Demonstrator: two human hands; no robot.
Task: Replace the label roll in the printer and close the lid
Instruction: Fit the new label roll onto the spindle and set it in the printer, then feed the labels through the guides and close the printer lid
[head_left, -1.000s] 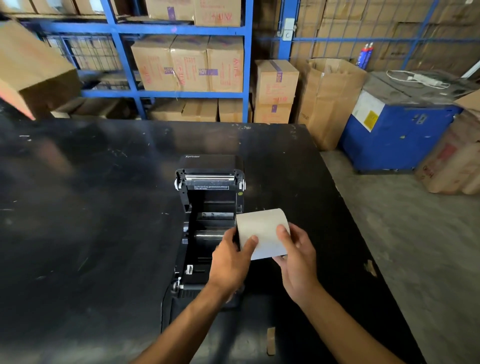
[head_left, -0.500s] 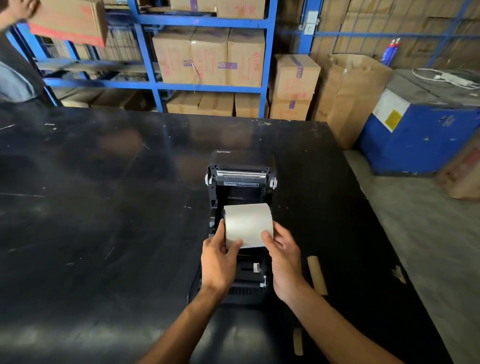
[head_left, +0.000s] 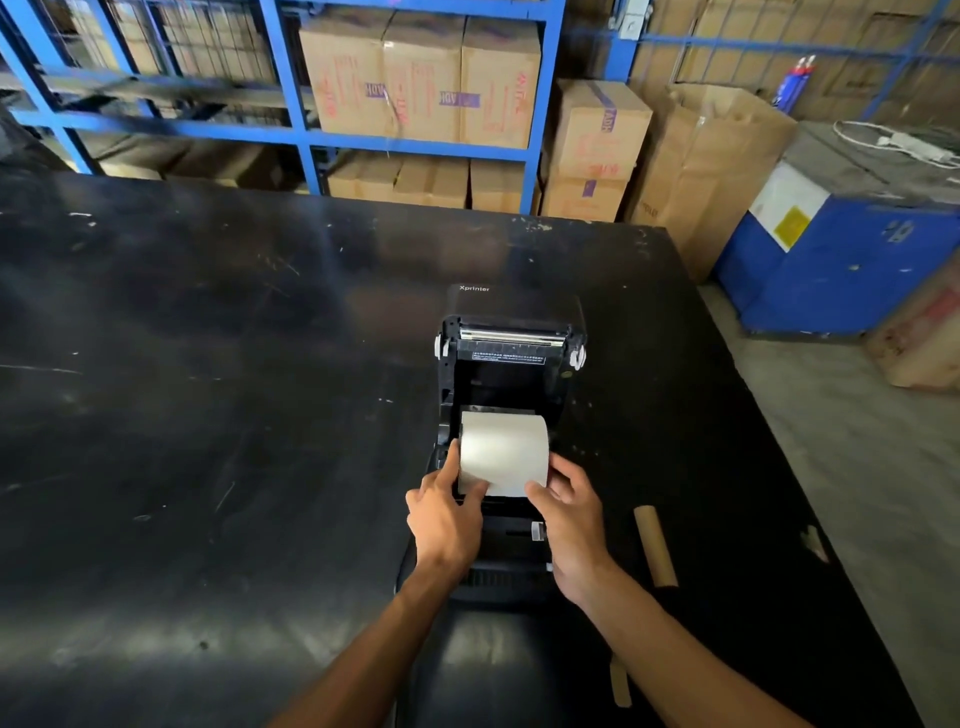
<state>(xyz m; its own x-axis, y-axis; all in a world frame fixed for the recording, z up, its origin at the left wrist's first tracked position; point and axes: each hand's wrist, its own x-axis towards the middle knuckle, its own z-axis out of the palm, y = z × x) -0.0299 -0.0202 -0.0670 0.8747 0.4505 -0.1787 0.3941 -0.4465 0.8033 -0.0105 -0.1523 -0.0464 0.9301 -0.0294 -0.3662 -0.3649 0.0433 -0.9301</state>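
Note:
A black label printer (head_left: 511, 384) stands on the black table (head_left: 208, 415) with its lid (head_left: 514, 322) swung up and back. A white label roll (head_left: 503, 453) sits low in the printer's open bay. My left hand (head_left: 447, 519) grips the roll's left end and near edge. Holding the right end is my right hand (head_left: 569, 514). The lower part of the roll is hidden behind my fingers.
A brown cardboard core (head_left: 654, 545) lies on the table right of the printer, and a tape strip (head_left: 618, 680) lies nearer me. Blue shelving (head_left: 306, 140) with cardboard boxes (head_left: 421, 78) stands behind the table. A blue machine (head_left: 841, 260) stands on the floor at right.
Both hands carried the roll from the right of the printer to over it, then lowered it into the open bay. The view also shifted, and the printer now appears more central.

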